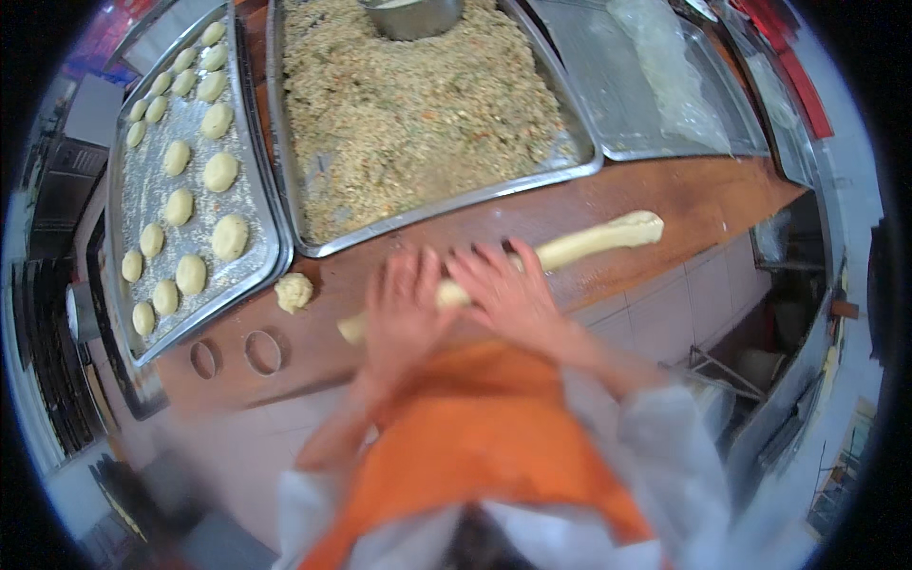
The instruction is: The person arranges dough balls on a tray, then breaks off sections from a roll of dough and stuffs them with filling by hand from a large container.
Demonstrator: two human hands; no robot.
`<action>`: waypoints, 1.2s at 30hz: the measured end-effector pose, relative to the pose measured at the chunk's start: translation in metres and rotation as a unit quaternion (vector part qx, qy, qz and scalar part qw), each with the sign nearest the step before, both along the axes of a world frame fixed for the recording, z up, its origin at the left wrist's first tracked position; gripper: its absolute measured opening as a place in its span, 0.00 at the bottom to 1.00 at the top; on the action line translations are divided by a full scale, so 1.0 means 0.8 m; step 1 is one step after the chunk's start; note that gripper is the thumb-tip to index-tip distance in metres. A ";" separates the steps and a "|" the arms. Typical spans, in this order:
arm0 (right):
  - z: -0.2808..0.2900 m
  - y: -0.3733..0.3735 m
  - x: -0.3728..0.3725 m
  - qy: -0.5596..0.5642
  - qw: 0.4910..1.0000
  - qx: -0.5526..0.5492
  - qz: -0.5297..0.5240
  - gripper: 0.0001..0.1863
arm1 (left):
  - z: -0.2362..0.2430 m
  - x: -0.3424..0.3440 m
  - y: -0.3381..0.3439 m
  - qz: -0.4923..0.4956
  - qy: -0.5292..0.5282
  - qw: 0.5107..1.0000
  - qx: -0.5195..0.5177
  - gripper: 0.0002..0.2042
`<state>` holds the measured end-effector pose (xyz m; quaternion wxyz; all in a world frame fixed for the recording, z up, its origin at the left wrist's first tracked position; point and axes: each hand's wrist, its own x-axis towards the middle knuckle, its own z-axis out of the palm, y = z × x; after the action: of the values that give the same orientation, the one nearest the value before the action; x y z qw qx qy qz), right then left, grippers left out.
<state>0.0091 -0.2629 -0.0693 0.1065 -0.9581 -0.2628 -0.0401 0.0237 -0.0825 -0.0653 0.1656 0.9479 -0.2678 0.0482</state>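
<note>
A long pale dough log (598,239) lies slantwise on the wooden worktable, its right end farther from me. My left hand (407,302) rests flat over the log near its left end, fingers stretched forward. Just to its right, my right hand (503,287) lies on the same log with fingers spread, palm down. A short stretch of dough shows between the two hands, and the left tip sticks out past my left hand. Neither hand is wrapped round the dough. A small rough lump of dough (294,293) sits to the left, apart from my hands.
Two ring cutters (263,352) stand near the table's front left. A floured tray (256,242) with several dough rounds is at the left. Behind the log, a large tray (446,201) holds a crumbly mixture and a metal bowl (415,19). Another tray (608,104) bears a plastic bag (665,76).
</note>
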 end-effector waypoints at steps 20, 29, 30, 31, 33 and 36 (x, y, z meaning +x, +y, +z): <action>0.036 -0.245 -0.016 0.054 0.972 0.047 -0.222 0.29 | 0.023 0.032 -0.007 -0.037 0.012 0.998 0.055 0.30; 0.047 -0.277 -0.032 0.184 0.891 0.310 -0.276 0.22 | 0.031 0.037 -0.143 -0.209 0.056 0.969 -0.119 0.29; 0.053 -0.269 -0.036 0.188 0.865 0.365 -0.289 0.21 | 0.035 0.038 -0.167 -0.214 0.052 0.965 -0.146 0.29; 0.060 -0.258 -0.036 0.148 0.883 0.351 -0.274 0.21 | 0.037 0.037 -0.191 -0.214 0.049 0.960 -0.171 0.29; 0.090 -0.231 -0.040 0.063 0.912 0.318 -0.251 0.21 | 0.042 0.035 -0.227 -0.225 0.110 0.940 -0.229 0.27; 0.106 -0.196 -0.025 -0.100 0.935 0.267 -0.211 0.23 | 0.024 0.030 -0.261 -0.229 0.281 0.877 -0.315 0.21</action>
<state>-0.0107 -0.4194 0.0151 0.3206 -0.9188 -0.0433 -0.2264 0.0479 -0.2912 -0.0460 0.5297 0.7317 -0.3906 -0.1776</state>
